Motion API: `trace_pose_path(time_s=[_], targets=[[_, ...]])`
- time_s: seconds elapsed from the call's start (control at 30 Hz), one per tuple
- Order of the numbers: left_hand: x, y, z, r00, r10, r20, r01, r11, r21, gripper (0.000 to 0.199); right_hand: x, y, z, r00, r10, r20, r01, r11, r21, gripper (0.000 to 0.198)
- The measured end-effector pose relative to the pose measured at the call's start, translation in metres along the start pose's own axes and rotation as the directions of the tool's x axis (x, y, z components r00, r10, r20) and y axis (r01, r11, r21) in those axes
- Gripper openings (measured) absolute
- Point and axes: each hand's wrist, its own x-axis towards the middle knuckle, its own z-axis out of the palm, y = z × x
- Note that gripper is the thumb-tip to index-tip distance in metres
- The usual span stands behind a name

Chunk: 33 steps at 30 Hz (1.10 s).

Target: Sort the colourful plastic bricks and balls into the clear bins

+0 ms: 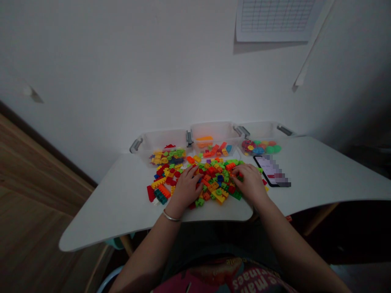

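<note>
A heap of toy building bricks in red, orange, yellow, green and blue is spread on the white table in front of me. My left hand rests on the heap's left part, fingers apart and thumb toward the middle. It wears a silver bangle at the wrist. Over the right part, my right hand reaches in with bent fingers, thumb and forefinger apart among the bricks. An orange brick lies by its fingertips. Under both hands some bricks are hidden, and I see none clearly gripped.
Three clear bins stand along the wall: the left bin and middle bin contain bricks, the right bin colourful rounded pieces. A phone lies right of the heap. The white table has a curved front edge.
</note>
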Motion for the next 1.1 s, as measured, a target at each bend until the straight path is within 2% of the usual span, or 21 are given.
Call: trace_pose_path(time_s=[0.13,0.27,0.53,0.77,0.93,1.1], targets=[[-0.001,-0.002,0.001,1.000,-0.005,0.001,0.005,1.000,0.014,0.033,-0.007,-0.007,0.003,0.989,0.060,-0.132,-0.047,0.994,0.100,0.009],[-0.001,-0.004,0.004,0.999,0.003,-0.032,-0.002,1.000,0.008,0.034,-0.020,-0.026,0.005,0.979,-0.001,-0.205,0.025,0.993,0.117,0.009],[-0.002,-0.005,0.003,0.993,0.054,-0.109,-0.048,0.997,0.052,0.034,-0.027,-0.050,0.015,0.938,-0.271,-0.214,0.279,0.960,0.006,0.004],[0.001,0.004,-0.007,0.970,0.168,-0.178,-0.143,0.979,0.143,0.029,-0.023,-0.046,0.022,0.938,-0.295,-0.184,0.301,0.954,0.004,0.003],[0.007,0.019,-0.022,0.980,0.175,-0.093,-0.178,0.984,-0.023,0.030,-0.027,-0.045,0.021,0.940,-0.262,-0.218,0.279,0.959,0.051,0.006],[0.011,0.039,-0.021,0.988,0.148,0.035,-0.137,0.968,-0.212,0.022,-0.029,-0.048,0.016,0.934,-0.268,-0.235,0.291,0.954,0.070,0.008]])
